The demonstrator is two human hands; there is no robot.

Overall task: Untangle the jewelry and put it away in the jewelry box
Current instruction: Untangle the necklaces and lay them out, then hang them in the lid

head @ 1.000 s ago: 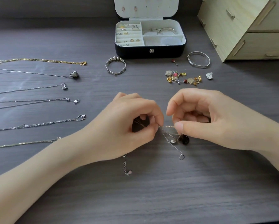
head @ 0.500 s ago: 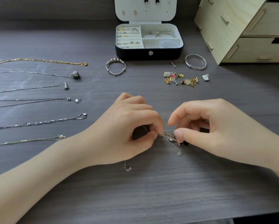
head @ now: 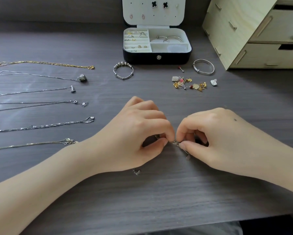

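The tangled chain (head: 174,142) was found at the near middle of the dark wood-grain table (head: 159,197), pinched from both sides. It was gripped between the thumb and forefinger of the left hand (head: 135,138), the other fingers being curled in above it. The right hand (head: 217,139) was closed on it in the same way, thumb tip against forefinger tip, so that the two pinches were nearly touching. One loose end with a small charm was seen on the table just below the left hand, and another was seen hanging beside the right thumb. How the strands were knotted could not be made out. The jewelry box (head: 139,56) was set at the far side with its lid (head: 152,22) raised; rings and a bangle were held in its compartments. A beaded bangle (head: 123,70) and a plain bangle (head: 203,67) were laid in front of it, with a heap of small earrings and charms (head: 188,83) nearby. Six chains (head: 40,126) were laid out straight at the left, and a wooden drawer unit (head: 261,39) was placed at the far right.
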